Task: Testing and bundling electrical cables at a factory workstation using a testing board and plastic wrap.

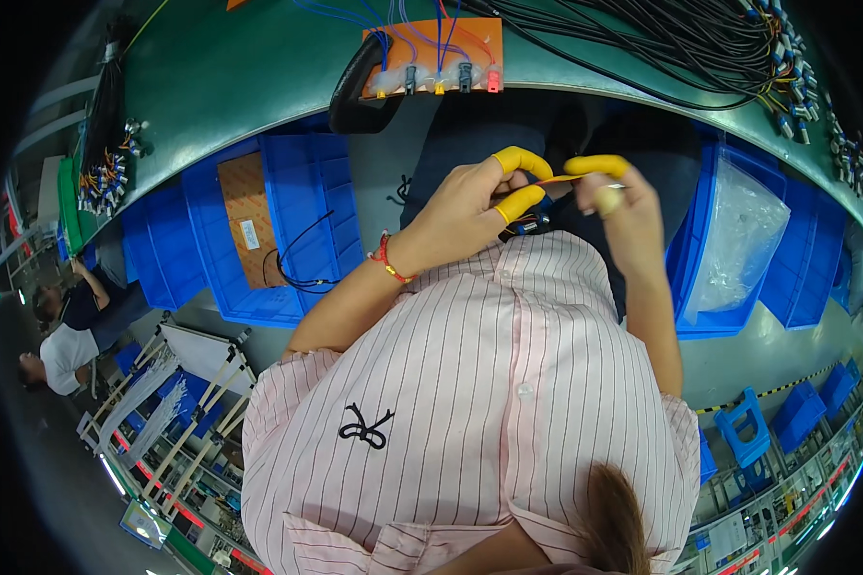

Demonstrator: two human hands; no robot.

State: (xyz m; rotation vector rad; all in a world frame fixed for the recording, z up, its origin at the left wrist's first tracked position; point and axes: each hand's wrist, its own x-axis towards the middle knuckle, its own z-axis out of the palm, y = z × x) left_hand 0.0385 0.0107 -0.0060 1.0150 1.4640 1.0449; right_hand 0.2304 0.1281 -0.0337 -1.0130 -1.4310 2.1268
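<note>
Striped pink shirt (479, 383) fills the foreground; above it the left hand (465, 206) and right hand (618, 206), yellow-capped fingertips, pinch a thin orange wire (558, 179). Blue bins (288, 220) flank them below the green worktop (240, 67), one holding a brown card (249, 216) bearing a small white label

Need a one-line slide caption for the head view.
Left hand and right hand, in yellow finger covers, pinch a thin wire between them above blue bins.

Left hand (470, 206) and right hand (616, 206), in yellow finger cots, pinch a thin wire (558, 179) between them. An orange board (431, 53) sits at the bench (249, 67) edge.
</note>
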